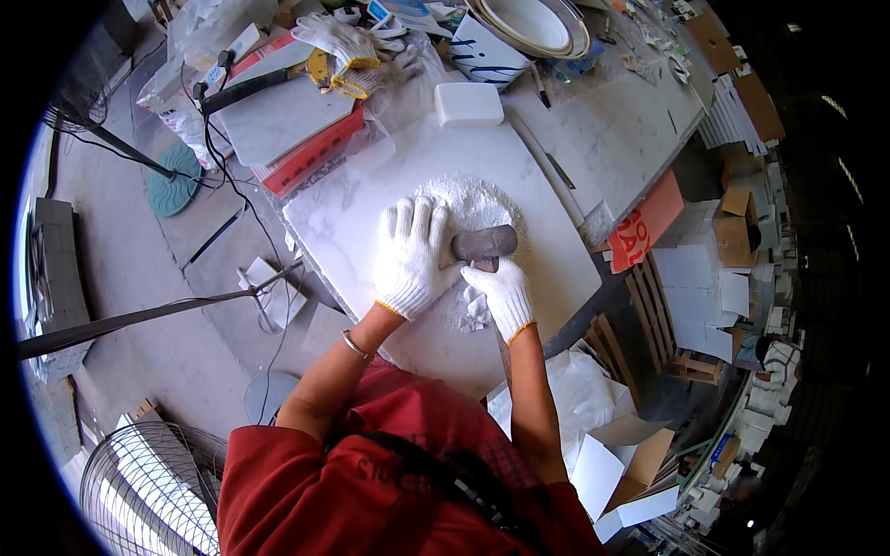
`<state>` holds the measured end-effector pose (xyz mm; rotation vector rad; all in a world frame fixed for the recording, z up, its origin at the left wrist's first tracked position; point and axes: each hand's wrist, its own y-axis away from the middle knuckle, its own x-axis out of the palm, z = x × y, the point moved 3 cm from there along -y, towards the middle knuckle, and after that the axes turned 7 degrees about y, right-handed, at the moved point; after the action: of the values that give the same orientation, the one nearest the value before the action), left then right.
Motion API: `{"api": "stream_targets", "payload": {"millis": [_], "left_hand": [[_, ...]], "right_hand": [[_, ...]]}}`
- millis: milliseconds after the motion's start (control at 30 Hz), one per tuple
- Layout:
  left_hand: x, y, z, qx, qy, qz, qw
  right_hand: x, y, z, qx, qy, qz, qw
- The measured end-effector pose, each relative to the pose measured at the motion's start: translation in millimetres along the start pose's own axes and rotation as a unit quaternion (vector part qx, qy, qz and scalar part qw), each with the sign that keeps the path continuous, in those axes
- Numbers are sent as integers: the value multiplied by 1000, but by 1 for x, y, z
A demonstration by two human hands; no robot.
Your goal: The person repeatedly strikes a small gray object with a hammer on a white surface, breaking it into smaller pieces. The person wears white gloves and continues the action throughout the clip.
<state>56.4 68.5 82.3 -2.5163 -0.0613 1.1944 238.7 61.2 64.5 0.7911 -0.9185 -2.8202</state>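
Far left, wire fan cage [153, 486] and round teal base [174, 181] on floor. Next, red-sided box [320, 148] near pale, grey-veined slab [324, 218]. On slab, left hand [408, 255] in white knit glove, palm down, fingers straight, pointing away from wearer; anything under palm, cannot tell. Mound of white powder [464, 195] beside it, mid-slab. Dark hammer [485, 243] over powder's near part, head sideways; gloved right hand [503, 295] just below head, fingers wrapped around handle. Farther right, red sheet [646, 221], then stacked white cartons [691, 278].
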Motion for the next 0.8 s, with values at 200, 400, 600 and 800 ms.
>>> {"api": "stream_targets", "payload": {"millis": [200,400,600,800], "left_hand": [[5,2,5,-6,3,-1,1000],[1,-1,1,2,-11,7,1000],[5,2,3,8,16,-20,1000],[3,0,3,-12,24,1,1000]], "right_hand": [[-20,50,44,-38,-98,-7,994],[5,5,7,-167,306,-110,931],[-15,19,24,10,-52,25,998],[-20,49,48,-19,-66,-11,998]]}}
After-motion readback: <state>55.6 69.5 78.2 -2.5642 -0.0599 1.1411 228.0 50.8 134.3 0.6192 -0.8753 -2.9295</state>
